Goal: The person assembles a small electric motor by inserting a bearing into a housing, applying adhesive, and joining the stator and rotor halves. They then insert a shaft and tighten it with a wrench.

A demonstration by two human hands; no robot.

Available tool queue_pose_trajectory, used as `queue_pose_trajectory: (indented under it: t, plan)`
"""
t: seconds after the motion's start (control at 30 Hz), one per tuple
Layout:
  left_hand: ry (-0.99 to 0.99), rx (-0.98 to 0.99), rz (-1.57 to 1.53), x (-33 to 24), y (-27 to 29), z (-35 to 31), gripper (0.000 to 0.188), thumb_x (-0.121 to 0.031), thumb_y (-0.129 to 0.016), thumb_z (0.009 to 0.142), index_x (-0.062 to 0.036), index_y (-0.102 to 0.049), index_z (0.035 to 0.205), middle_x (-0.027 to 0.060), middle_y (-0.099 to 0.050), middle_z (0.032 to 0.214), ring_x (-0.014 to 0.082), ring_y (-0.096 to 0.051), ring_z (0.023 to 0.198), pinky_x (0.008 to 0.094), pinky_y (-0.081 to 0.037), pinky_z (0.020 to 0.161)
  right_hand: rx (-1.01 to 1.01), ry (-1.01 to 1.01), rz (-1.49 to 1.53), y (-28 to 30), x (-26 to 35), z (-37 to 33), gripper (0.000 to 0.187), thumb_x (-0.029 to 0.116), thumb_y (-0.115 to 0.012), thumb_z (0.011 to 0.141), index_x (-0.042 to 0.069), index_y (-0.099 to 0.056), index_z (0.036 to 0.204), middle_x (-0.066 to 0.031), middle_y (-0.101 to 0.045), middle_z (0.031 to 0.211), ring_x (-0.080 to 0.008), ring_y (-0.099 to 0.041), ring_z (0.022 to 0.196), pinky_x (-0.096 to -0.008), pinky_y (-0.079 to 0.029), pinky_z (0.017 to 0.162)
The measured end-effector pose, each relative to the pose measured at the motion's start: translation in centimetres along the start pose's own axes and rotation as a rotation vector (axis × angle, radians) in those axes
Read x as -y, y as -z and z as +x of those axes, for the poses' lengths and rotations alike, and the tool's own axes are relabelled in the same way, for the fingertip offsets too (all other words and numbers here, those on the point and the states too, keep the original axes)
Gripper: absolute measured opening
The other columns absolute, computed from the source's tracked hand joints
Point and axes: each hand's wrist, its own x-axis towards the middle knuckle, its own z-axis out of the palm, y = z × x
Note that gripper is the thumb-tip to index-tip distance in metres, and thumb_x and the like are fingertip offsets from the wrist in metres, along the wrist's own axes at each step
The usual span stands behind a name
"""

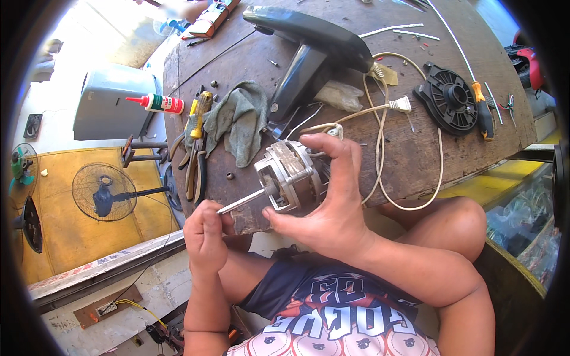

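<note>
My right hand (335, 222) is wrapped round an electric fan motor (291, 175), thumb on its near side and fingers over the top. The metal housing is worn, and a long bare shaft (243, 202) points out of it toward the left. At the shaft's tip, the fingers of my left hand (206, 234) are pinched together on it. The motor is at the near edge of the wooden table, with a beige power cord (382, 148) lying beside it. Part of the housing is hidden behind my right fingers.
A black fan stand (303, 71) lies behind the motor. A grey cloth (240, 118), pliers (200, 175) and a glue bottle (163, 104) are on the left. A round black cover (452, 98) and an orange-handled screwdriver (480, 98) lie right. A fan (104, 193) stands off the table.
</note>
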Motion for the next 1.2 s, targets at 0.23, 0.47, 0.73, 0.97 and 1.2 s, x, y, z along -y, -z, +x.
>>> queue_pose_trajectory:
  t: [0.23,0.47,0.73,0.97,1.2]
  plan:
    - [-0.295,0.250,0.017,3.4,-3.2,2.7,0.133,-0.029,-0.105,0.072,-0.0019,-0.025,0.173,0.0204,-0.040,0.171,0.0299,-0.053,0.148,0.0435,-0.048,0.116,0.019,-0.016,0.025,0.1,-0.3,-0.1,0.098,0.020,-0.099,0.068,0.005,-0.047,0.150,-0.0171,-0.049,0.136,-0.0335,-0.049,0.130,-0.0455,-0.046,0.113]
    - [-0.460,0.190,-0.138,4.5,-8.9,5.0,0.142,-0.020,-0.106,0.069,-0.0143,-0.015,0.177,0.0215,-0.027,0.180,0.0367,-0.044,0.159,0.0505,-0.041,0.130,0.047,-0.077,0.037,0.2,0.5,-0.5,0.098,0.027,-0.100,0.069,0.003,-0.048,0.148,-0.0197,-0.048,0.134,-0.0339,-0.046,0.129,-0.0455,-0.045,0.112]
    - [-0.629,0.140,-0.154,4.6,-9.0,5.3,0.078,-0.019,-0.083,0.096,-0.0234,-0.039,0.161,0.0237,-0.044,0.164,0.0376,-0.050,0.151,0.0527,-0.050,0.122,0.049,-0.097,0.053,0.5,0.8,0.0,0.096,0.030,-0.100,0.069,0.001,-0.048,0.145,-0.0197,-0.050,0.133,-0.0346,-0.045,0.127,-0.0468,-0.045,0.111]
    - [-0.610,0.145,-0.118,3.6,-8.7,5.8,0.109,-0.015,-0.105,0.068,-0.0198,-0.041,0.156,0.0232,-0.047,0.158,0.0367,-0.054,0.144,0.0478,-0.054,0.114,0.032,-0.121,0.049,0.4,1.1,0.3,0.091,0.031,-0.099,0.071,0.000,-0.050,0.142,-0.0195,-0.050,0.131,-0.0350,-0.048,0.125,-0.0472,-0.047,0.109]
    - [-0.569,0.259,0.405,0.7,-6.7,6.9,0.128,-0.044,-0.105,0.067,-0.0066,-0.037,0.168,0.0236,-0.046,0.163,0.0425,-0.044,0.153,0.0516,-0.040,0.127,0.086,-0.229,0.123,1.4,0.4,1.6,0.082,0.023,-0.094,0.081,0.002,-0.048,0.146,-0.0141,-0.058,0.132,-0.0259,-0.062,0.124,-0.0405,-0.053,0.110]
